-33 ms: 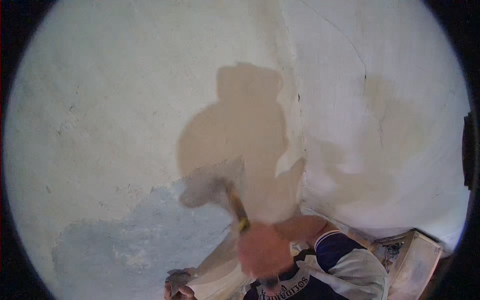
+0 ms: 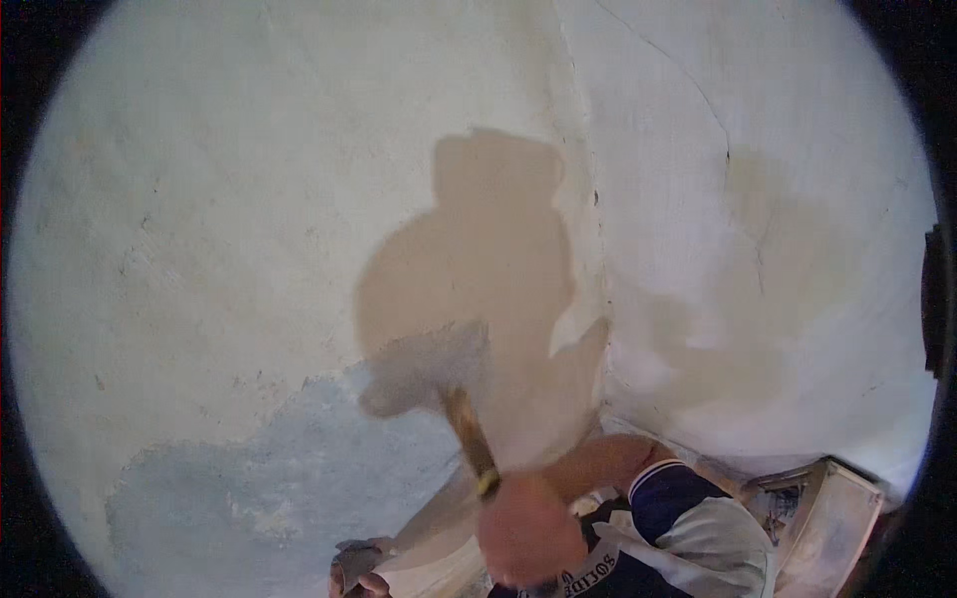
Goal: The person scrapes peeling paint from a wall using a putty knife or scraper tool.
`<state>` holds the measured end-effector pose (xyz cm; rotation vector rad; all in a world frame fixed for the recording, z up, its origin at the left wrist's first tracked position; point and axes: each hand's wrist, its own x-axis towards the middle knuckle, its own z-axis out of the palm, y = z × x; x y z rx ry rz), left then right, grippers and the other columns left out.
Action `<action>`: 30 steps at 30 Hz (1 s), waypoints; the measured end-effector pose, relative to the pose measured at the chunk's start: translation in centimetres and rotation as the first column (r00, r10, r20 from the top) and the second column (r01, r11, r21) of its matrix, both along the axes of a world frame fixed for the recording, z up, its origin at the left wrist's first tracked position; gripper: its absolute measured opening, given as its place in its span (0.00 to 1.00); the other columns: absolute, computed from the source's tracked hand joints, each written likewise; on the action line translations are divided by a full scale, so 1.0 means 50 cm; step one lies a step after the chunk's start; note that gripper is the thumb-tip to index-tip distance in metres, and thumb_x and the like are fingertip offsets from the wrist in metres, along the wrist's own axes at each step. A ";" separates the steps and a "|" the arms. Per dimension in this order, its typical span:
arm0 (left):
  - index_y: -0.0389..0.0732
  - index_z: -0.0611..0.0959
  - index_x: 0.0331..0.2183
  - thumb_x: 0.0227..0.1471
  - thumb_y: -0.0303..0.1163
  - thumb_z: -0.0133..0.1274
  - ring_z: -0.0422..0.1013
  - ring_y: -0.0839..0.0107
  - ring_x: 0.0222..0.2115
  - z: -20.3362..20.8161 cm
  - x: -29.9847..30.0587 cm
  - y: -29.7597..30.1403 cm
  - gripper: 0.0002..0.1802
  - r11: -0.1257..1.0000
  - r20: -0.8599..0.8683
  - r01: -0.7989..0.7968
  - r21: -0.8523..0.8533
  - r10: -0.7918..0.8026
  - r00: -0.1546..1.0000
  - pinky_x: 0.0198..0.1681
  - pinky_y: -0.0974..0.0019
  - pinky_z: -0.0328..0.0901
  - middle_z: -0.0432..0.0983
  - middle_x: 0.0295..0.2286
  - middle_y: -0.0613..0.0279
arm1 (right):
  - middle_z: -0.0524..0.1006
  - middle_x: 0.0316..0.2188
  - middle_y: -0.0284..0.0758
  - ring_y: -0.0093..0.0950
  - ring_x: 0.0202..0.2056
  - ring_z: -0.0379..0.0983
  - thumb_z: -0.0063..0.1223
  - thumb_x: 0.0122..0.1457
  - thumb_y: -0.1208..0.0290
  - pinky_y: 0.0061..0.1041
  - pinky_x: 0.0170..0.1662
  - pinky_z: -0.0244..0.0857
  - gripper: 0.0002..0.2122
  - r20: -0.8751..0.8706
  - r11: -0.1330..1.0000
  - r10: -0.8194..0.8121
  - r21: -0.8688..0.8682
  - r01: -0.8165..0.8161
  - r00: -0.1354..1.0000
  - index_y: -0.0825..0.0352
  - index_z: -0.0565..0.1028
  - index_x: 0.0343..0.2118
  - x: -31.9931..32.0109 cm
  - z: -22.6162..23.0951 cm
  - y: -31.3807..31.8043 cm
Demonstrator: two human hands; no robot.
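My right hand (image 2: 531, 530) is closed in a fist around a narrow, flat, scraper-like tool (image 2: 466, 431). The tool has a brownish blade and a yellow band next to the fist. Its tip points up and left at the wall, by the upper edge of a rough grey-blue patch (image 2: 239, 498). Motion blurs the fist, and I cannot tell whether the tip touches. Low in the view, my left hand (image 2: 357, 570) is near the patch, its fingers curled about something greyish that I cannot make out. The lower edge cuts that hand off.
A pale wall (image 2: 249, 219) with chipped spots meets a whiter wall (image 2: 668, 199) at a corner. Cracks run down the white one. My shadow falls across both. At the lower right stands a worn wooden box or frame (image 2: 827, 523); a dark object (image 2: 934, 299) is at the right rim.
My right hand and the tool have shifted a little down, and the tool's tip has drawn lower on the wall. The left hand stays almost where it was.
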<state>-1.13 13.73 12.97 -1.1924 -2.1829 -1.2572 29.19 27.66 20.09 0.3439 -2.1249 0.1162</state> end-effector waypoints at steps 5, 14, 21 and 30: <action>0.39 0.74 0.17 0.47 0.43 0.55 0.68 0.65 0.18 0.001 -0.002 -0.016 0.19 0.993 -0.017 0.096 0.075 -0.095 0.995 0.24 0.62 0.64 0.71 0.16 0.58 | 0.72 0.16 0.34 0.34 0.21 0.71 0.55 0.40 0.59 0.33 0.21 0.65 0.09 0.547 0.991 0.002 -0.114 0.072 0.837 0.57 0.74 0.15 -0.003 -0.062 -0.050; 0.39 0.73 0.16 0.47 0.42 0.55 0.69 0.65 0.18 0.005 0.007 -0.016 0.19 0.939 -0.073 0.271 0.213 -0.261 0.963 0.24 0.62 0.64 0.71 0.15 0.58 | 0.73 0.17 0.30 0.33 0.21 0.71 0.56 0.41 0.56 0.34 0.22 0.65 0.08 0.550 0.856 -0.423 -0.019 0.517 0.720 0.54 0.75 0.19 0.053 0.070 0.031; 0.39 0.73 0.16 0.48 0.41 0.55 0.69 0.65 0.18 0.001 0.017 0.005 0.19 0.854 -0.119 0.428 0.296 -0.412 0.903 0.24 0.62 0.64 0.71 0.15 0.58 | 0.76 0.22 0.34 0.32 0.23 0.73 0.57 0.46 0.59 0.34 0.26 0.68 0.11 0.016 0.970 -0.202 -0.138 0.202 0.979 0.62 0.77 0.22 0.023 0.051 0.008; 0.39 0.72 0.15 0.48 0.40 0.55 0.69 0.65 0.18 0.003 0.024 -0.026 0.19 0.721 -0.191 0.573 0.389 -0.546 0.816 0.24 0.61 0.65 0.72 0.15 0.57 | 0.72 0.16 0.35 0.31 0.17 0.67 0.55 0.45 0.57 0.34 0.19 0.61 0.13 -0.166 0.985 -0.174 -0.039 0.170 0.971 0.58 0.71 0.12 0.006 0.048 0.037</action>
